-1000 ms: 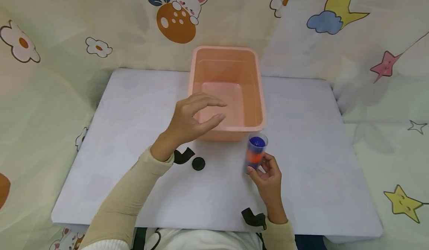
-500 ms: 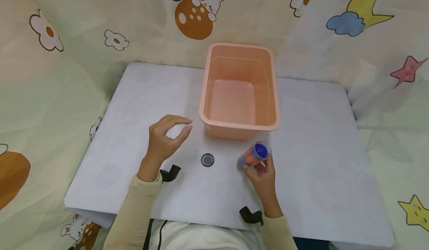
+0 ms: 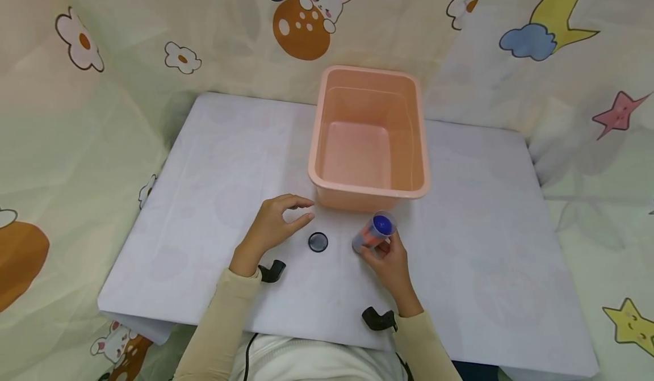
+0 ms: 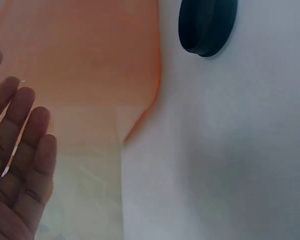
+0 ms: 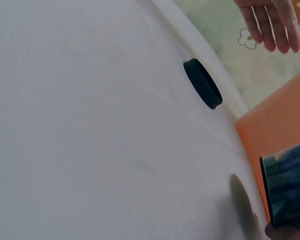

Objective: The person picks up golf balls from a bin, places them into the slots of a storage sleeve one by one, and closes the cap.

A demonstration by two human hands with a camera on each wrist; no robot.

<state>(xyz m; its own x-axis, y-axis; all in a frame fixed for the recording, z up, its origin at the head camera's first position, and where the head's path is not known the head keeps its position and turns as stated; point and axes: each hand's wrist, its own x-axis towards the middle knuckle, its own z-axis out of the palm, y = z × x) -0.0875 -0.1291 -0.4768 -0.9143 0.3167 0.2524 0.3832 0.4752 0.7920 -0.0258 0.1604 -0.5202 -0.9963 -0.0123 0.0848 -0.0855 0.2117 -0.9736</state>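
From the head view, the right hand grips a clear tube with blue and orange contents, its fingers curled round the lower end, the tube tilted with its open mouth toward the peach tub just behind it. The left hand hovers above the white bench, fingers loosely bent and holding nothing, just left of a small black cap that lies flat between the two hands. From the left wrist, the fingers are spread and relaxed, with the cap apart from them on the bench and the tub's orange wall alongside. From the right wrist, the cap lies on the bench, the tube's dark rim shows at the lower right, and the left hand's fingers hang above.
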